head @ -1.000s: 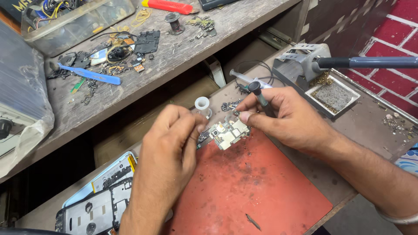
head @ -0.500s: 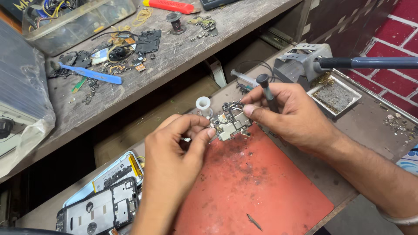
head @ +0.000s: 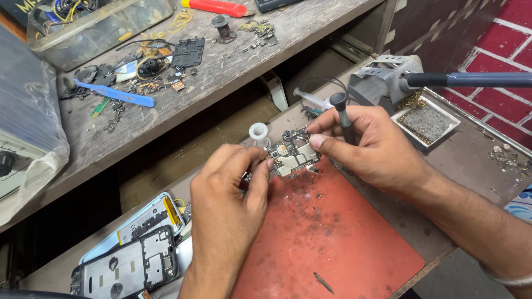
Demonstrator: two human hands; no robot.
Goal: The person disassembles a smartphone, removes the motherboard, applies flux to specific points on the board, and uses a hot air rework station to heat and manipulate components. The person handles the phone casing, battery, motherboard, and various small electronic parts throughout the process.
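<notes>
Circuit board (head: 293, 158), small, populated, metal-shielded: held just above the far edge of the red mat (head: 332, 238), which lies at the bench's (head: 471, 160) near edge. Left hand (head: 230, 194): fingers closed on the board's left end. Right hand (head: 368, 147): thumb and forefinger pinch the board's far right corner; a dark pen-shaped tool (head: 343, 116) stands upright in the same grip. White spool (head: 259, 133) just beyond the board. Opened phone (head: 130, 266) at the bench's near left. Metal tray (head: 425, 123) of grey residue towards the far right edge.
</notes>
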